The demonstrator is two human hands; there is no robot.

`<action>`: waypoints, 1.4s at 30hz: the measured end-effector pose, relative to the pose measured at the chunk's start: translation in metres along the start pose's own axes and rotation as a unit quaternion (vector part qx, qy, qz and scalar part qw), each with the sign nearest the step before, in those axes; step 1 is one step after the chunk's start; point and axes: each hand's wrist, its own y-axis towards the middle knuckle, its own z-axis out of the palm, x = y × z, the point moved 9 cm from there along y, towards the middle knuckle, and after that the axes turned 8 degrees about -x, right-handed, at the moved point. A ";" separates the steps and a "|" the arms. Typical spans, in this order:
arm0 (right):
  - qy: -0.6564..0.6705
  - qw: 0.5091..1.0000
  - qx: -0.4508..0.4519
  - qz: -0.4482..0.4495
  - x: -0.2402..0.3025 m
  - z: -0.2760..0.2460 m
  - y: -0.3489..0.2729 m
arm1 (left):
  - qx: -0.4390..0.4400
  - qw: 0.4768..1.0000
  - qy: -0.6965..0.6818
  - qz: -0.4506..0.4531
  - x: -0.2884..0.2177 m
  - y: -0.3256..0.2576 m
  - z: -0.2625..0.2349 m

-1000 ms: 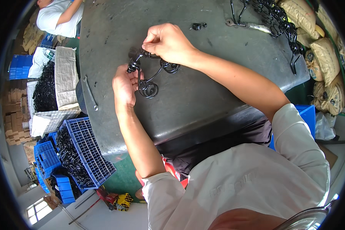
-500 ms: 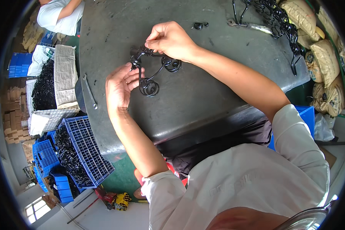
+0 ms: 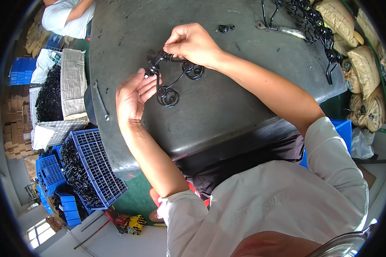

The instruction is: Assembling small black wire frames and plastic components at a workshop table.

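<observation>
A black double-coil wire spring piece, with a small black clamp-like fitting at its far left end, is held over the dark table. Thumb and fingers of my right hand pinch its far end by the fitting; the exact grip point is hidden. My left hand is beside the fitting, palm turned up. Its fingers reach out behind the wire, apart from the thumb, and a small pale spot shows at the fitting near the thumb tip. I cannot tell whether these fingers touch the piece.
A wrench lies at the table's left. Small black parts, another wrench and a pile of wire springs lie farther off. Blue crates of black parts stand left; sacks right. A person is at far left.
My left hand has drawn slightly left, away from the fitting. The spring piece and my right hand have shifted a little to the right.
</observation>
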 end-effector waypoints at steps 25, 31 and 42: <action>0.037 0.999 0.012 0.020 0.000 0.001 -0.003 | -0.009 0.999 0.005 0.048 -0.004 0.003 -0.006; 0.046 0.999 0.017 0.021 0.000 0.002 -0.004 | -0.017 0.998 0.018 0.060 -0.006 0.002 -0.006; 0.051 0.998 0.016 0.018 0.001 0.002 -0.005 | -0.015 0.998 -0.021 0.050 -0.004 0.004 -0.006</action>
